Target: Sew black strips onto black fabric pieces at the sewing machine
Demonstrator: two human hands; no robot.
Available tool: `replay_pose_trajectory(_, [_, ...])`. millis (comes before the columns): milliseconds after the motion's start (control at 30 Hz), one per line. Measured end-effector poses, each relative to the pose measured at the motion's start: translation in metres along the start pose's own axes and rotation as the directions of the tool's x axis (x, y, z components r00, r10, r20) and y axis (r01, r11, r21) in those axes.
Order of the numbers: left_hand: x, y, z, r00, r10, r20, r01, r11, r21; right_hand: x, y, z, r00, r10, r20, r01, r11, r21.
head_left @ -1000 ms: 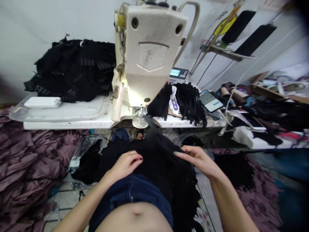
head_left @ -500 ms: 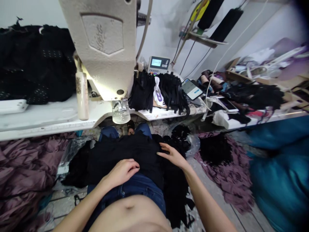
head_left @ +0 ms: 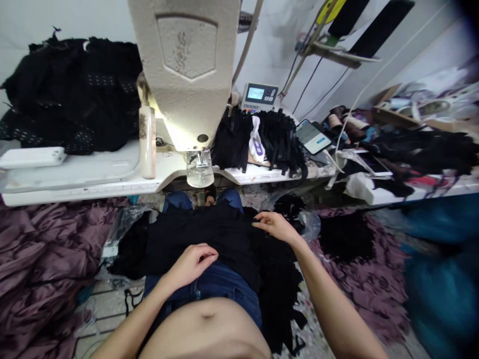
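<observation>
Black fabric (head_left: 202, 227) lies spread over my lap, and more of it hangs down on the right. My left hand (head_left: 192, 262) rests at the fabric's near edge, by the waist of my jeans. Its fingers are curled, with the thumb and fingertips together; whether cloth is pinched between them is hidden. Above the right part of the fabric is my right hand (head_left: 276, 227), thumb and fingers slightly apart and nothing visible in them. Beyond my knees stands the sewing machine (head_left: 187, 75), its clear guard (head_left: 200, 172) over the table edge.
A heap of black garments (head_left: 75, 94) sits left on the white table (head_left: 86, 192). Black strips (head_left: 282, 142), a control panel (head_left: 259, 95) and a phone (head_left: 313, 137) are to the right. Mauve cloth (head_left: 45, 249) lies on the floor at left, and a teal bag (head_left: 445, 294) at right.
The view has swung a little left, so the machine and table appear farther right. My right hand has lifted slightly and its fingers have drawn closer together. My left hand stays nearly in place.
</observation>
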State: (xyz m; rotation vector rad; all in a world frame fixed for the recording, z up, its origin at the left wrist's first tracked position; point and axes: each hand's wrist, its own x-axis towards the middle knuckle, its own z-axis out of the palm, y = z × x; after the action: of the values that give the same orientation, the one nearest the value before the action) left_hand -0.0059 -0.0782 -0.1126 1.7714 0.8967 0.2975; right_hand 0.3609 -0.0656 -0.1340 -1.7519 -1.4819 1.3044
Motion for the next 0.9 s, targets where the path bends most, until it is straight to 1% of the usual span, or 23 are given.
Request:
replay_pose_trajectory(67, [0.0,0.002,0.0,1.0,-0.013,-0.017,0.012,0.999,-0.052,0.003,-0.01,0.003,1.0,-0.026,0.012,0.026,0.999,-0.026])
replay_pose_trajectory(133, [-0.001,0.005,0.002,0.999,-0.03,-0.022,0.027,0.992,-0.124,0.0,-0.026,0.004,0.998,-0.05,-0.048,0.051,0.998,0.025])
replay_pose_trajectory(200, [-0.002,0.007,0.005,0.998,-0.061,-0.025,0.054,0.973,-0.222,-0.01,-0.05,0.004,0.989,-0.085,-0.119,0.099,0.988,0.121])
replay_pose_trajectory(233, [-0.001,0.007,0.006,0.996,-0.085,-0.034,0.072,0.957,-0.282,-0.017,-0.066,0.006,0.986,-0.113,-0.124,0.132,0.978,0.16])
replay_pose_trajectory(267, [0.0,0.007,0.007,0.992,-0.116,-0.052,0.091,0.934,-0.346,-0.025,-0.083,0.011,0.985,-0.157,-0.078,0.168,0.97,0.173])
replay_pose_trajectory(333, [0.004,0.004,0.008,0.978,-0.189,-0.093,0.123,0.872,-0.474,-0.037,-0.114,0.031,0.962,-0.254,0.098,0.235,0.957,0.172])
replay_pose_trajectory(367, [0.006,0.001,0.008,0.969,-0.225,-0.105,0.137,0.836,-0.531,-0.041,-0.126,0.045,0.929,-0.304,0.213,0.257,0.941,0.221])
replay_pose_trajectory(400, [0.008,-0.002,0.007,0.96,-0.26,-0.106,0.152,0.797,-0.584,-0.043,-0.134,0.061,0.87,-0.364,0.333,0.271,0.917,0.294])
replay_pose_trajectory(433, [0.008,-0.005,0.006,0.951,-0.292,-0.102,0.165,0.76,-0.629,-0.042,-0.137,0.078,0.808,-0.413,0.421,0.268,0.893,0.361])
replay_pose_trajectory(467, [0.008,-0.008,0.004,0.943,-0.317,-0.097,0.176,0.726,-0.665,-0.038,-0.135,0.093,0.772,-0.435,0.464,0.242,0.875,0.418])
replay_pose_trajectory(500, [0.006,-0.011,0.003,0.937,-0.337,-0.093,0.182,0.699,-0.691,-0.033,-0.13,0.105,0.787,-0.423,0.448,0.203,0.864,0.46])
replay_pose_trajectory(533, [0.003,-0.014,0.001,0.932,-0.349,-0.094,0.184,0.68,-0.709,-0.027,-0.123,0.114,0.836,-0.383,0.394,0.169,0.862,0.479])
replay_pose_trajectory(567, [-0.001,-0.017,-0.001,0.93,-0.356,-0.097,0.181,0.67,-0.72,-0.019,-0.114,0.119,0.892,-0.326,0.313,0.148,0.865,0.479])
replay_pose_trajectory(600, [-0.005,-0.02,-0.003,0.929,-0.356,-0.103,0.176,0.669,-0.723,-0.012,-0.105,0.121,0.935,-0.277,0.219,0.148,0.871,0.468])
replay_pose_trajectory(633, [-0.009,-0.022,-0.006,0.929,-0.354,-0.108,0.171,0.67,-0.722,-0.005,-0.098,0.121,0.956,-0.256,0.141,0.172,0.882,0.439])
replay_pose_trajectory(667, [-0.014,-0.024,-0.009,0.929,-0.353,-0.113,0.167,0.672,-0.721,0.002,-0.092,0.119,0.959,-0.265,0.098,0.206,0.895,0.396])
replay_pose_trajectory(700, [-0.017,-0.025,-0.011,0.927,-0.354,-0.123,0.163,0.677,-0.718,0.008,-0.09,0.118,0.95,-0.297,0.098,0.247,0.904,0.348])
replay_pose_trajectory(733, [-0.02,-0.026,-0.015,0.924,-0.356,-0.135,0.16,0.685,-0.711,0.013,-0.089,0.117,0.93,-0.34,0.141,0.288,0.911,0.297])
replay_pose_trajectory(767, [-0.022,-0.028,-0.018,0.921,-0.358,-0.151,0.156,0.696,-0.701,0.017,-0.091,0.118,0.902,-0.378,0.208,0.325,0.913,0.248])
replay_pose_trajectory(833, [-0.023,-0.03,-0.026,0.915,-0.357,-0.189,0.147,0.729,-0.668,0.024,-0.097,0.125,0.852,-0.413,0.322,0.378,0.91,0.169])
replay_pose_trajectory(900, [-0.021,-0.031,-0.035,0.905,-0.345,-0.247,0.129,0.778,-0.615,0.031,-0.104,0.135,0.828,-0.428,0.362,0.428,0.9,0.085])
